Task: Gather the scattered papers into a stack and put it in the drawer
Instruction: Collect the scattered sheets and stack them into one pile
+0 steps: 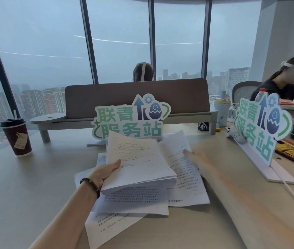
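Observation:
My left hand [105, 174], with a dark bead bracelet on the wrist, grips a thick stack of printed white papers [139, 164] by its left edge and holds it tilted above the desk. My right hand [196, 156] is blurred and lies with fingers stretched on a loose printed sheet [184, 169] to the right of the stack. More loose sheets [133, 202] lie overlapping under the stack, and one [103, 229] reaches toward the desk's front edge. No drawer is in view.
A green-lettered standing sign [130, 121] is just behind the papers; a second sign [261, 130] stands on the right with a white cable [293, 194] beside it. A lidded coffee cup [17, 137] sits at the left. A brown desk divider [137, 97] and two people are beyond.

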The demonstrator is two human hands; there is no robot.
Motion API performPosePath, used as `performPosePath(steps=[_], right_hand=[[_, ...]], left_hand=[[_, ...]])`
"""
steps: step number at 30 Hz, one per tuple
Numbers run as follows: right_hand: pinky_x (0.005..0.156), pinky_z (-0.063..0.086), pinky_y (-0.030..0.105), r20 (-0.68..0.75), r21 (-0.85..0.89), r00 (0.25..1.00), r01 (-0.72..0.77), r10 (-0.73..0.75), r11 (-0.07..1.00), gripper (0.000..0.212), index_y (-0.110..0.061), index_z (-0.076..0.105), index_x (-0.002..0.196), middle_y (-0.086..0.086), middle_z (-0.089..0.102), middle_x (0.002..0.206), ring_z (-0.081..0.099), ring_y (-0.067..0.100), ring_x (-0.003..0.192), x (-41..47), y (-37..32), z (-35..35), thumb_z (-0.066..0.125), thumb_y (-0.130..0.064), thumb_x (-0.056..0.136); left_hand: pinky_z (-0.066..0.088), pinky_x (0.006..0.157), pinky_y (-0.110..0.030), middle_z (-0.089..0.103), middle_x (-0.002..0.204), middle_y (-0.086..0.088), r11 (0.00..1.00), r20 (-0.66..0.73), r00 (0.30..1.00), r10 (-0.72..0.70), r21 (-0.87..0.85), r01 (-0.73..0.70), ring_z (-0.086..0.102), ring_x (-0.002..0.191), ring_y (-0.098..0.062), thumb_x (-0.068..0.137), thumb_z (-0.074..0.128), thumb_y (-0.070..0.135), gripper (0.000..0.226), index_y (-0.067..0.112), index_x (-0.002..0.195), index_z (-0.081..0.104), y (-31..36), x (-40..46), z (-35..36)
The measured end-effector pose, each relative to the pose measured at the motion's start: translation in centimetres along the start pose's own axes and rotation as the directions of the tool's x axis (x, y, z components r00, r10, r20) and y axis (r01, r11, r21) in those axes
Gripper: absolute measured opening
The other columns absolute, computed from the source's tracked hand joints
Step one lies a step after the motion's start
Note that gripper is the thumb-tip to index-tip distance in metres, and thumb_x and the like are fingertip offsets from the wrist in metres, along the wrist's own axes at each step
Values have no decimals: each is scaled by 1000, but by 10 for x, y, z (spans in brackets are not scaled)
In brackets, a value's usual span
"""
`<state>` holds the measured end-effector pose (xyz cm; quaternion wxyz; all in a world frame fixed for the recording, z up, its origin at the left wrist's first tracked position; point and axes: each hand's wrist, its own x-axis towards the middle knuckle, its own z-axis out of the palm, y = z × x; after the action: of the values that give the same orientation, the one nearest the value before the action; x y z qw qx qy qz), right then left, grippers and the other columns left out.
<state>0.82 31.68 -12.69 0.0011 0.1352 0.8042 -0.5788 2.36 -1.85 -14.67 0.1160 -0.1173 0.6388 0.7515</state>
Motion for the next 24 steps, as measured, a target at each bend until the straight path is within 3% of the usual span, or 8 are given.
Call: performPosePath(steps=[2,4,9,12,15,20,22,24], right_hand=[[89,52,36,93,-52,995,-40,45,998,33,-5,66,114,4,69,107,67,26,101,-5,-7,-3,63,-33,95],[97,51,39,143,-73,988,-56,66,996,30,-2,67,115,9,71,106,67,27,101,-6,-10,-4,66,-23,94],[75,55,37,262,48,963,-78,63,996,24,-1,65,113,13,71,97,68,25,86,-16,-20,-1,64,-19,96],[71,59,41,250,65,968,-25,7,998,27,-2,67,109,16,73,99,72,32,85,-13,-34,-1,71,-20,90],[61,54,33,224,-4,972,77,-74,997,25,-6,63,101,10,70,92,70,26,79,-10,-59,-8,69,-29,91],[96,53,52,286,6,947,152,-147,988,63,0,60,124,16,70,113,71,34,99,-4,-101,-28,73,-44,81],[98,52,50,325,75,928,168,-184,983,59,-1,55,126,15,67,116,69,31,100,-21,-117,-30,68,-44,86],[87,56,39,377,223,900,143,-221,964,44,-3,52,125,12,65,106,68,25,87,-32,-130,-31,58,-37,97]], left_hand=[[63,63,-35,69,113,-18,999,-23,1000,21,31,-20,67,93,-33,96,60,22,23,7,113,61,-1,-1,2],[62,56,-32,70,107,-17,998,-35,999,30,55,-28,68,86,-30,96,60,20,17,7,106,63,-2,-1,5],[61,55,-35,70,112,-19,996,-39,999,5,88,-2,70,85,-32,94,63,22,24,6,112,63,-5,3,4],[62,58,-36,69,117,-20,994,-41,999,11,112,-6,69,88,-33,94,63,24,29,5,116,64,-5,4,4],[62,58,-36,69,117,-20,993,-51,999,16,120,-10,70,90,-34,94,64,25,34,3,120,63,-6,3,4],[56,88,-52,71,114,-21,985,-79,997,19,173,-5,68,103,-40,91,68,29,42,2,122,62,-7,6,1],[56,89,-53,71,114,-21,984,-68,997,22,176,-10,69,101,-40,91,68,30,41,2,122,62,-7,5,3],[61,76,-45,71,114,-21,986,-61,997,36,164,-26,70,93,-36,93,65,29,38,3,120,62,-5,-1,7]])
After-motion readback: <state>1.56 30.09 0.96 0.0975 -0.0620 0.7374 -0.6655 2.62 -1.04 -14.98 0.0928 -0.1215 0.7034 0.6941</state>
